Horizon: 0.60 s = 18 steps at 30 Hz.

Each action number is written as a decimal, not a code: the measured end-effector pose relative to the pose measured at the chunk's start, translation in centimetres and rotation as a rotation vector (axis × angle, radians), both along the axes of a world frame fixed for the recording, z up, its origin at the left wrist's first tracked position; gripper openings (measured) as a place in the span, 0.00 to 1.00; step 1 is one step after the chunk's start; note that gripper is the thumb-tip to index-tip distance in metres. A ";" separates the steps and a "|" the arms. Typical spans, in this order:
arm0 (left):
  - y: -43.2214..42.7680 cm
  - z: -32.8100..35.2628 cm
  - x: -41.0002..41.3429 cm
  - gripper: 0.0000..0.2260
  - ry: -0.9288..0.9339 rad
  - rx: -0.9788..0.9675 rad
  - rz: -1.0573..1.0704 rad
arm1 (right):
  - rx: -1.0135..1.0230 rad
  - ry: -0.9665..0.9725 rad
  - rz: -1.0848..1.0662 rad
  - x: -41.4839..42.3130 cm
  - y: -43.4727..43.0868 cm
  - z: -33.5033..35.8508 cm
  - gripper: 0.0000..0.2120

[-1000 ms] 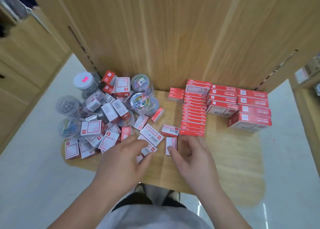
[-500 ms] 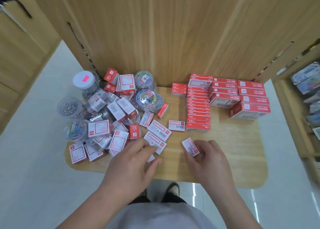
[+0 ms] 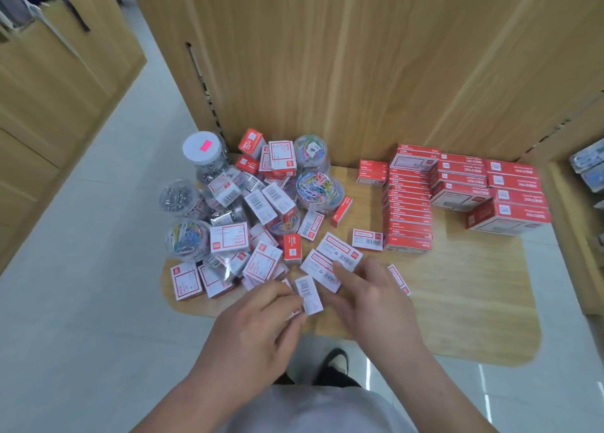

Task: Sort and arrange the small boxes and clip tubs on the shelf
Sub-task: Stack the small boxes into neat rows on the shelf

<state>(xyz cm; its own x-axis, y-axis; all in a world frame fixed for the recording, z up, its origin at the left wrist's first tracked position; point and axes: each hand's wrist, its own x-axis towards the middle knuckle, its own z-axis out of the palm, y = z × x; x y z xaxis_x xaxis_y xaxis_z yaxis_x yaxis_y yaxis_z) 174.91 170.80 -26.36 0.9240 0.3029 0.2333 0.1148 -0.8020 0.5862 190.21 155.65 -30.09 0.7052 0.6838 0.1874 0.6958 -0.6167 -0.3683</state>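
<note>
Two grips at lower centre: my left grip (image 3: pixel 258 331) pinches a small box (image 3: pixel 309 293) over the shelf (image 3: pixel 474 302) front; my right grip (image 3: pixel 372 302), fingers straight, touches the loose boxes (image 3: pixel 322 270) beside it.

Counts: clear round plastic clip tubs (image 3: pixel 178 197) — seven showing, some half buried. Small white-and-red cardboard boxes (image 3: pixel 228 238), loose pile — about twenty, exact count unclear. Flat red boxes (image 3: pixel 408 215), middle column: roughly ten. Bigger red boxes (image 3: pixel 510 216), right: eight. Left hand (image 3: pixel 251 331), right hand (image 3: pixel 372 302): two.
</note>
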 end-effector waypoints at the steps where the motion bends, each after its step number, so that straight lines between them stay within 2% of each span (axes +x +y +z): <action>1: -0.1 -0.2 0.0 0.08 0.003 -0.003 -0.010 | -0.001 -0.034 -0.008 -0.1 -0.4 0.0 0.16; 4: -0.5 -1.1 0.2 0.12 0.025 -0.006 -0.031 | 0.048 -0.077 -0.039 0.1 -1.6 -0.2 0.09; 6: -0.8 -1.7 0.4 0.17 0.040 -0.002 -0.031 | 0.106 -0.051 -0.048 0.3 -2.2 0.0 0.07; 8: -1.0 -1.8 0.8 0.18 0.060 -0.018 -0.014 | 0.092 -0.048 -0.018 0.1 -1.9 0.4 0.12; 11: -0.9 -1.6 1.5 0.16 0.088 -0.029 0.012 | -0.036 -0.044 0.028 0.1 -0.6 1.0 0.21; 15: -0.9 -1.4 2.3 0.16 0.106 0.030 -0.028 | -0.066 -0.056 -0.002 0.5 -0.2 1.2 0.11; 18: -1.0 -1.6 2.8 0.17 0.115 0.041 -0.043 | -0.056 -0.143 0.006 0.4 -1.0 0.8 0.08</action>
